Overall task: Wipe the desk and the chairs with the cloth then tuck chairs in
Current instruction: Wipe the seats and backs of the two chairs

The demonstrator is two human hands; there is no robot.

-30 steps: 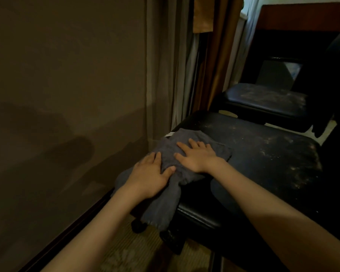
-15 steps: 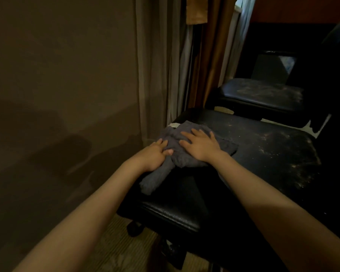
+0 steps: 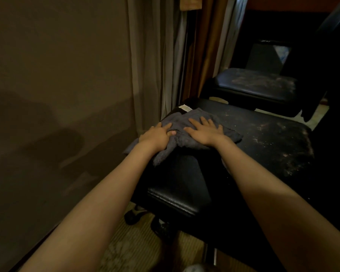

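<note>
Arms outstretched, left hand point(image 3: 157, 138) and right hand point(image 3: 206, 132) lie flat, palms down.

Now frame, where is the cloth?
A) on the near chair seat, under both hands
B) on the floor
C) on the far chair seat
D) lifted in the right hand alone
A: the left hand and right hand both press on the cloth, which lies on the near chair seat.

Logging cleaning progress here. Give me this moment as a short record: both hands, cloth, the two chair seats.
near seat: black, pale specks on right side
far seat: black, dusty patches, not touched
cloth: grey, crumpled, on near seat's far left corner
left hand: flat on the cloth, pressing
right hand: flat on the cloth, fingers spread
</note>
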